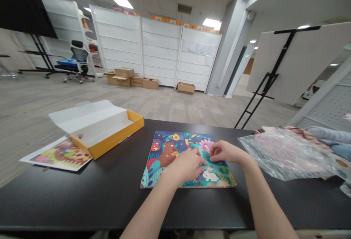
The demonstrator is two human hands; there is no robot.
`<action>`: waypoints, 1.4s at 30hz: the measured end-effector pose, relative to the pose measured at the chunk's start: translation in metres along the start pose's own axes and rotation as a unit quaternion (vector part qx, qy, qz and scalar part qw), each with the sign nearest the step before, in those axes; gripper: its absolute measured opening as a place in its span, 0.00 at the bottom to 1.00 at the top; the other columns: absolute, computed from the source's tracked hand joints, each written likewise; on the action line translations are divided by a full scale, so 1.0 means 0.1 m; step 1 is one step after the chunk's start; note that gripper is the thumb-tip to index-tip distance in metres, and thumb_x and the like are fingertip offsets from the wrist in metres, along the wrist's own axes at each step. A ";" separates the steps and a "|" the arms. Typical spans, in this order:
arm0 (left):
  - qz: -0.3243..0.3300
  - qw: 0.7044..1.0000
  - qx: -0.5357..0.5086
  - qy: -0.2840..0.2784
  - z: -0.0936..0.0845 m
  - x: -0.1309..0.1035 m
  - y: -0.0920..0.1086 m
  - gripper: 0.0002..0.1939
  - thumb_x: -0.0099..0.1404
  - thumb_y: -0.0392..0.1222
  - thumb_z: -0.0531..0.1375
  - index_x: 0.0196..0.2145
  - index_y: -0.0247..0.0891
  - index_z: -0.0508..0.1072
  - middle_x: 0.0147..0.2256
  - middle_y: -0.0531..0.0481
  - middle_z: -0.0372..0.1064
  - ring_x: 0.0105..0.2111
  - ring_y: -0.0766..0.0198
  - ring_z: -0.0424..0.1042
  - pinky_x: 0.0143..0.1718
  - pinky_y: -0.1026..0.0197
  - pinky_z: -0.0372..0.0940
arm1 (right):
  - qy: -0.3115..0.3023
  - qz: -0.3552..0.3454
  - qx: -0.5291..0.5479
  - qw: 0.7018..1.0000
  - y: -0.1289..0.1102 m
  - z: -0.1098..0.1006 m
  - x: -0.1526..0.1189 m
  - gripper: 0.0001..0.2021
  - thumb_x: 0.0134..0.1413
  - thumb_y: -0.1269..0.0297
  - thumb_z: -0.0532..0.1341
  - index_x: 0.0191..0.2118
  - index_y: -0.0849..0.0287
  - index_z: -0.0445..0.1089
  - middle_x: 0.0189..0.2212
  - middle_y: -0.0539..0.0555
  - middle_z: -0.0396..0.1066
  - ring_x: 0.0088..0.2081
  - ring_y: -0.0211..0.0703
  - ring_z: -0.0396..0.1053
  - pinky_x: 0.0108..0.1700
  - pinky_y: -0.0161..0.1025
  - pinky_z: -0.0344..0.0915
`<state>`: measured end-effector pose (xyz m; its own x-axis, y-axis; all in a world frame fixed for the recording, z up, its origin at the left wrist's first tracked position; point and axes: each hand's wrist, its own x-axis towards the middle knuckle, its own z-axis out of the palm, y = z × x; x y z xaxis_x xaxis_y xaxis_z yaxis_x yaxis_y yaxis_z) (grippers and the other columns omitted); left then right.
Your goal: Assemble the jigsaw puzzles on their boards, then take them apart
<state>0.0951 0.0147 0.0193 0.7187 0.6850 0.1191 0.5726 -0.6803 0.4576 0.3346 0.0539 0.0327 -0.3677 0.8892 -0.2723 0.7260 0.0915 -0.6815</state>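
I have the animal picture board (186, 142) lying flat on the black table (109, 198), squarely in front of the person. I judge it light, and stiff like thick card; its face looks smooth, so flat fingers may slide on it. If it is built of loose pieces, which I cannot make out from here, it could break apart when lifted by one corner. I would take it by both short edges, supporting it from beneath. The left hand (189, 162) rests palm down across its middle, fingers loosely extended, with no grip that I can see. The right hand (221, 151) is narrow, thumb and forefinger drawn together over the board's right side, above the printed white rabbit (210, 175); I cannot tell whether they pinch anything. To the left I see a yellow box (117, 135) with its lid raised, partly over a printed sheet (61, 153). To the right lies a crinkled clear plastic bag (290, 155). Beyond the table, cardboard cartons (123, 79) sit along white shelving (161, 48).
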 end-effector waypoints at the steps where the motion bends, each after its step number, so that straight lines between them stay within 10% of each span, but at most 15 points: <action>1: -0.001 1.000 0.000 0.001 -0.01 0.00 0.00 0.13 0.67 0.41 0.59 0.47 0.48 0.80 0.47 0.46 0.70 0.49 0.52 0.70 0.54 0.51 0.64 | -0.007 0.006 -0.004 1.000 -0.01 0.00 0.00 0.12 0.38 0.58 0.72 0.28 0.60 0.74 0.21 0.50 0.74 0.26 0.41 0.70 0.28 0.34 0.63; 10: 0.002 1.000 -0.023 0.013 0.00 -0.01 0.00 0.13 0.66 0.39 0.59 0.47 0.41 0.79 0.47 0.43 0.72 0.50 0.51 0.71 0.54 0.51 0.66 | -0.011 -0.004 0.029 1.000 0.05 -0.01 0.03 0.18 0.38 0.51 0.72 0.30 0.61 0.74 0.22 0.51 0.74 0.25 0.40 0.69 0.28 0.34 0.63; 16: -0.024 0.995 -0.045 0.085 -0.14 -0.16 -0.25 0.12 0.67 0.40 0.57 0.44 0.39 0.79 0.45 0.44 0.76 0.47 0.54 0.74 0.52 0.56 0.66 | 0.198 0.047 -0.109 0.973 0.19 -0.09 0.09 0.15 0.49 0.51 0.67 0.27 0.58 0.74 0.24 0.54 0.77 0.29 0.44 0.72 0.30 0.36 0.62; 20: -0.188 0.970 0.023 0.153 -0.46 -0.45 -0.54 0.11 0.67 0.40 0.56 0.42 0.39 0.78 0.43 0.43 0.77 0.45 0.53 0.75 0.47 0.56 0.67 | 0.275 0.110 -0.203 0.933 0.26 -0.09 0.16 0.10 0.52 0.57 0.66 0.26 0.58 0.74 0.28 0.58 0.78 0.33 0.47 0.75 0.32 0.37 0.63; 26: -0.371 0.906 0.082 0.189 -0.54 -0.77 -0.87 0.21 0.70 0.45 0.57 0.57 0.33 0.67 0.49 0.35 0.72 0.46 0.51 0.76 0.45 0.56 0.67 | 0.277 0.150 -0.082 0.945 0.31 -0.03 0.22 0.11 0.52 0.56 0.66 0.30 0.59 0.75 0.29 0.59 0.79 0.26 0.45 0.76 0.28 0.36 0.68; 42: -0.370 0.910 0.084 0.165 -0.58 -0.67 -0.88 0.17 0.69 0.46 0.57 0.51 0.37 0.73 0.48 0.38 0.75 0.49 0.50 0.75 0.48 0.55 0.67 | 0.287 0.170 -0.158 0.929 0.30 -0.03 0.23 0.13 0.56 0.55 0.62 0.30 0.59 0.74 0.26 0.58 0.78 0.28 0.46 0.76 0.29 0.36 0.64</action>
<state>-0.0260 0.0442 0.0220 -0.0303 0.9943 0.1026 0.9238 -0.0113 0.3827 0.3502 0.0782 0.0080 0.2198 0.9750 0.0335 0.9112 -0.1929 -0.3640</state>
